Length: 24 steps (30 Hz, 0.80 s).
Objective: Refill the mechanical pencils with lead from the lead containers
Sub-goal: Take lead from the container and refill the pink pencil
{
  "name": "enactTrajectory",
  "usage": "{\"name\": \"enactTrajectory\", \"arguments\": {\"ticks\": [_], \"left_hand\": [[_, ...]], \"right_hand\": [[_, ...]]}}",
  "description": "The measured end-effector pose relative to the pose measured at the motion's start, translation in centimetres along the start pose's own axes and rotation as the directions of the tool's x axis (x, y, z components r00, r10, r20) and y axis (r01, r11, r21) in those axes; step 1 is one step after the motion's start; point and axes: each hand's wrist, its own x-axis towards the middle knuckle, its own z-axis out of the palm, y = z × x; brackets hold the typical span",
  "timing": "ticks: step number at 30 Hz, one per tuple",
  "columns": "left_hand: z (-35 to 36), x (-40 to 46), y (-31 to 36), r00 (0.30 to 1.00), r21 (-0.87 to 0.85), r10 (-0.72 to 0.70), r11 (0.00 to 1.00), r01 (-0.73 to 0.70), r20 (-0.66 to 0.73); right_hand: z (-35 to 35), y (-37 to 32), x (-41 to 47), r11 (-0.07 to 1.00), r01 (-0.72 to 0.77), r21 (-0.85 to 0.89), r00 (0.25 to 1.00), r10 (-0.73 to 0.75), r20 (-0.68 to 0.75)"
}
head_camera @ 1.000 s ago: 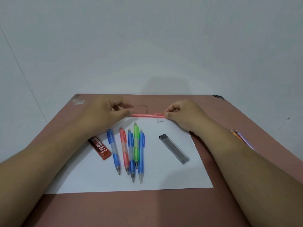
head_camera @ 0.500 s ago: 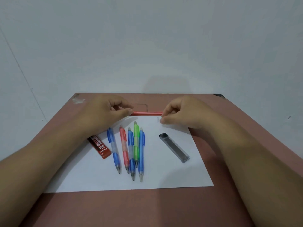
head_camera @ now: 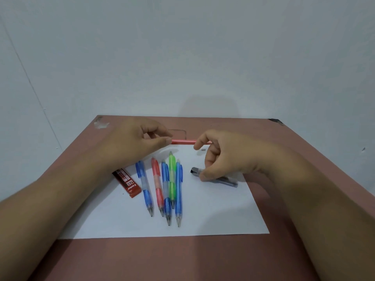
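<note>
- The wall (head_camera: 182, 47) behind is pale and plain.
- The surface (head_camera: 182, 258) is reddish-brown and meets the wall at its far edge.
- A white paper (head_camera: 213, 216) lies on the surface under the things.
- The left hand (head_camera: 129, 142) pinches one end of a pink pencil (head_camera: 183, 141), which is held level above the far edge of the paper.
- The right hand (head_camera: 225, 153) reaches down to the grey lead case (head_camera: 227, 180); its thumb touches the case, but a full grasp I cannot tell.
- Five pencils (head_camera: 168, 187) lie side by side on the paper, tips toward the person: three blue, one red, one green.
- A red lead case (head_camera: 127, 183) lies just left of them.
- A small white piece (head_camera: 202, 149) lies on the paper near the right hand's fingers.
</note>
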Motion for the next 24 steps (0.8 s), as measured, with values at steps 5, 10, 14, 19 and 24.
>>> {"name": "enactTrajectory", "arguments": {"ticks": [5, 10, 14, 19, 24], "left_hand": [[-0.2, -0.7, 1.1, 0.994, -0.125, 0.083, 0.989, -0.074, 0.070], [0.5, -1.1, 2.1, 0.991, -0.261, 0.089, 0.964, -0.059, 0.103], [0.3, -1.4, 3.1, 0.994, -0.360, 0.068, 0.932, -0.034, 0.081], [-0.3, -1.8, 3.7, 0.998, -0.396, 0.051, 0.917, -0.056, -0.023], [-0.1, -1.8, 3.6, 0.992, -0.360, 0.072, 0.927, -0.104, -0.100]], "right_hand": [[0.3, -0.3, 0.4, 0.969, 0.096, 0.228, 0.985, -0.060, -0.161], [0.8, -0.7, 0.3, 0.921, 0.201, 0.333, 0.950, -0.100, -0.296], [0.9, -0.7, 0.5, 0.912, 0.237, 0.336, 0.945, -0.135, -0.299], [0.8, -0.7, 0.4, 0.943, 0.214, 0.254, 0.958, -0.151, -0.244], [0.8, -0.7, 0.3, 0.941, 0.220, 0.259, 0.964, -0.169, -0.204]]}}
